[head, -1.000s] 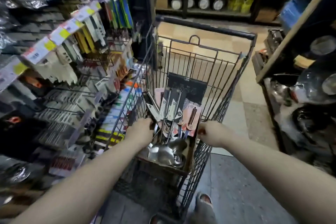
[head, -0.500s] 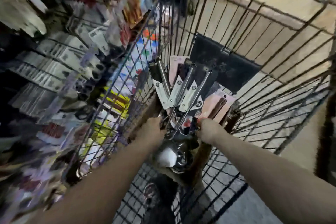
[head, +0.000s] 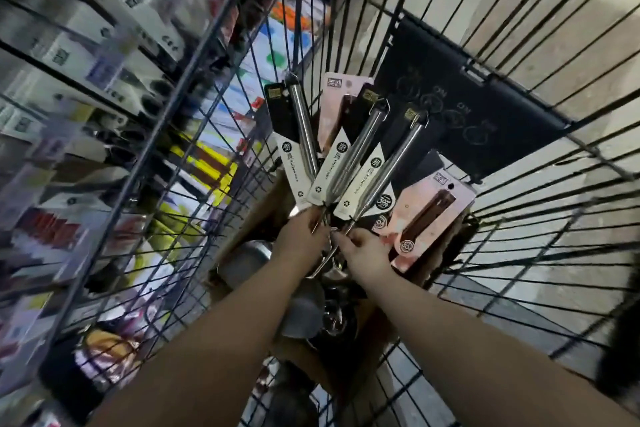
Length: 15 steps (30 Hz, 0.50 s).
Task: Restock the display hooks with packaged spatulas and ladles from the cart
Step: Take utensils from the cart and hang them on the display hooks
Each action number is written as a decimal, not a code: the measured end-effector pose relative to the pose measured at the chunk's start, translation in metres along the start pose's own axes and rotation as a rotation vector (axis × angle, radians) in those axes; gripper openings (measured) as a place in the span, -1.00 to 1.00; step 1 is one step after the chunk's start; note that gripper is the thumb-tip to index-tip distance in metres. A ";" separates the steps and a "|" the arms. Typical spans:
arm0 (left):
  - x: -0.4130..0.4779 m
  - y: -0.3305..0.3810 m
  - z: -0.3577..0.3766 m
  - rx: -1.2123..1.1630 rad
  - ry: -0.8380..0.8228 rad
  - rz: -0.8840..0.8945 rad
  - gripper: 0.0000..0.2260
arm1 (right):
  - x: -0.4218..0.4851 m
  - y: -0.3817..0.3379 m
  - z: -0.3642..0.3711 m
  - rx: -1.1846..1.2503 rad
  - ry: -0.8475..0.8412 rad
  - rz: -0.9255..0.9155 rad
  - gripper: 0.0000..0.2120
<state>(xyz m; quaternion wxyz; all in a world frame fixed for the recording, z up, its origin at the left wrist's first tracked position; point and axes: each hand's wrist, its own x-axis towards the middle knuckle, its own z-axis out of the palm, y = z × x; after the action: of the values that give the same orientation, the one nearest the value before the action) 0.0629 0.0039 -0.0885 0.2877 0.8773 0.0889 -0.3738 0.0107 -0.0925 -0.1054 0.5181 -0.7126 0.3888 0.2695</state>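
Observation:
Both my hands reach down into the wire cart [head: 519,253]. Three steel ladles with black-and-white card sleeves [head: 349,153] fan upward from a cardboard box [head: 252,218] inside it. My left hand [head: 301,236] grips the thin shafts of the ladles just below the cards. My right hand [head: 363,250] pinches the shaft of the rightmost ladle [head: 391,163]. Pink-carded spatulas with wooden handles [head: 426,215] lean to the right of my right hand. Shiny ladle bowls [head: 304,305] lie below my wrists, partly hidden.
Display hooks with boxed and carded goods [head: 86,80] fill the left side, blurred, seen partly through the cart's wire wall. A black folded flap [head: 478,121] lines the cart's far wall. Tiled floor [head: 554,28] shows beyond the wires.
My head has dropped closer over the cart, so the cart fills the view. Both hands moved from the box rim inward onto the ladle shafts and closed round them.

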 end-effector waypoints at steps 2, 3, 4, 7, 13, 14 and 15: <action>0.000 -0.001 0.002 -0.062 0.006 0.000 -0.72 | -0.004 0.000 -0.001 0.003 0.011 -0.021 -0.64; -0.002 -0.002 0.002 -0.080 0.013 0.007 -0.74 | -0.008 0.000 -0.002 -0.008 0.022 -0.046 -0.62; -0.004 -0.001 0.001 -0.083 0.022 0.017 -0.75 | -0.012 -0.001 -0.003 -0.017 0.031 -0.072 -0.61; -0.017 -0.001 -0.008 -0.105 0.082 0.067 -0.77 | -0.030 -0.003 -0.007 -0.020 0.057 -0.195 -0.64; -0.056 0.012 -0.059 -0.172 0.256 0.157 -0.81 | -0.066 -0.035 -0.030 -0.109 0.038 -0.407 -0.79; -0.064 0.013 -0.070 -0.181 0.280 0.168 -0.81 | -0.073 -0.044 -0.036 -0.122 0.028 -0.438 -0.79; -0.071 0.014 -0.081 -0.188 0.303 0.168 -0.81 | -0.082 -0.054 -0.042 -0.135 0.010 -0.462 -0.78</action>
<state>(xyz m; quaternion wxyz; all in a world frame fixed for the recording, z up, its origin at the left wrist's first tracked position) 0.0669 0.0431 0.0133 0.3816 0.8972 0.0923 -0.2021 0.0099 -0.1014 0.0009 0.5151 -0.8171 0.1988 0.1656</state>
